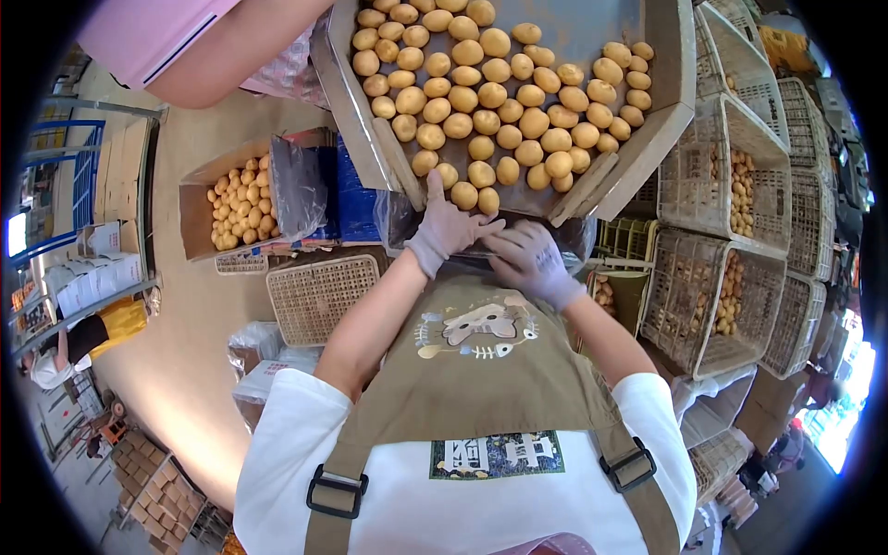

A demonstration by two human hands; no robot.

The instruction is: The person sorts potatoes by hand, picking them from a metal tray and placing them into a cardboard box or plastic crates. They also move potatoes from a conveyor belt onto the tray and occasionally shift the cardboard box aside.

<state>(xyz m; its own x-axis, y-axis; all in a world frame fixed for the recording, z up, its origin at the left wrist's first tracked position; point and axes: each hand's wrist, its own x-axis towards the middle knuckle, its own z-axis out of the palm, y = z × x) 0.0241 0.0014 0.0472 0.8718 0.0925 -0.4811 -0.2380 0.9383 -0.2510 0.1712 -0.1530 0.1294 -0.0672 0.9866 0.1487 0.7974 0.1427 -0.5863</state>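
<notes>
Many round yellow potatoes (509, 102) lie on a grey metal sorting tray (578, 32) that narrows to an opening in front of me. At that opening my left hand (447, 227), in a pale glove, has one finger pointing up beside the lowest potatoes and the others reaching right; its fingers are apart. My right hand (534, 262), gloved too with dark marks on the back, is just right of it, fingers curled and partly hidden. Both hands are over a box lined with dark plastic (578, 239) under the opening. What the right fingers hold, if anything, is hidden.
Left of the tray stands a cardboard box of potatoes (242, 208) beside an upturned plastic crate (324, 296). Stacked crates (689, 296), some holding potatoes, line the right. Another person's arm (245, 51) reaches in at the upper left.
</notes>
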